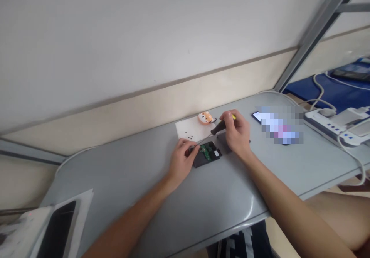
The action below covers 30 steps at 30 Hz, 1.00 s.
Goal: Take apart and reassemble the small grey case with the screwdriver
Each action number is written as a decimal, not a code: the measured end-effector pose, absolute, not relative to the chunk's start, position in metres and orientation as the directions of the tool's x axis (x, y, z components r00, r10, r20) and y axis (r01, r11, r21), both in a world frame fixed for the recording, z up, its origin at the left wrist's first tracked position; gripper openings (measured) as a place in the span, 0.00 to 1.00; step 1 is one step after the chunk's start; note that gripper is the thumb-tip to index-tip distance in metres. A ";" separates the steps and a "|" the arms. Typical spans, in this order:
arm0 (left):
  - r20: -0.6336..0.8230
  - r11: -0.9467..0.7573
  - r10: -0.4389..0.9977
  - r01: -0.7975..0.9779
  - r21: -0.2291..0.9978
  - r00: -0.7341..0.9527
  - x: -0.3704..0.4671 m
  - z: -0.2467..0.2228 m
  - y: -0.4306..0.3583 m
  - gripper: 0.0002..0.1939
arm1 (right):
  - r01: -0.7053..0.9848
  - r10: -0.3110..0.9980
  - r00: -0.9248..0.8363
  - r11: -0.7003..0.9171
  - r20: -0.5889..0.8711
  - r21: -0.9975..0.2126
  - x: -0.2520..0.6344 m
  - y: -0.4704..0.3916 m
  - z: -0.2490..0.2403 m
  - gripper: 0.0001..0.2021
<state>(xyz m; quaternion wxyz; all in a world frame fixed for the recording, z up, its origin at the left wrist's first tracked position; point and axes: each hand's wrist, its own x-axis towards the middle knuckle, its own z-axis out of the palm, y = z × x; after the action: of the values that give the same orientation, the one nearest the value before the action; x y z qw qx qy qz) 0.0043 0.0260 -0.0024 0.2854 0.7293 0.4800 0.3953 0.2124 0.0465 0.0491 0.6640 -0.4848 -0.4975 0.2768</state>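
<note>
My right hand point(235, 131) is closed around the dark handle of a screwdriver point(219, 127), whose thin shaft slants down to the left. Its tip is near the fingers of my left hand point(182, 159), at the upper left of a black device with a green circuit board point(207, 151). My left thumb and index finger are pinched together at the device's left edge; what is between them is too small to tell. A dark flat panel point(224, 144) lies partly under my right hand. Several tiny dark screws point(189, 137) rest on a white paper point(182, 129) behind the device.
An orange and white animal-faced object point(205, 118) sits on the paper. Right of my hand lies a phone point(257, 116), partly pixelated, and a white power strip point(335, 127) with cables. A black device point(59, 227) lies at the lower left of the grey table point(130, 165).
</note>
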 end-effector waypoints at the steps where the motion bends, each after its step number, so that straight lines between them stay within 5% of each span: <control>1: 0.300 -0.376 0.926 0.477 0.794 0.229 0.004 -0.002 0.026 0.06 | 0.106 0.853 0.349 0.375 0.388 -0.921 0.213 0.047 0.049 0.19; 30: 0.263 -0.360 0.932 0.573 0.736 0.248 0.008 0.010 0.022 0.05 | 0.112 0.894 0.262 0.346 0.364 -0.931 0.208 0.048 0.041 0.18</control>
<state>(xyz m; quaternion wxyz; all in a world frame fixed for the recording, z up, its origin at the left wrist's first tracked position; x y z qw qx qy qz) 0.0077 0.0221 0.0097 0.2570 0.7471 0.5037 0.3493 0.2084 0.0480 0.0407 0.6323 -0.4811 -0.5228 0.3090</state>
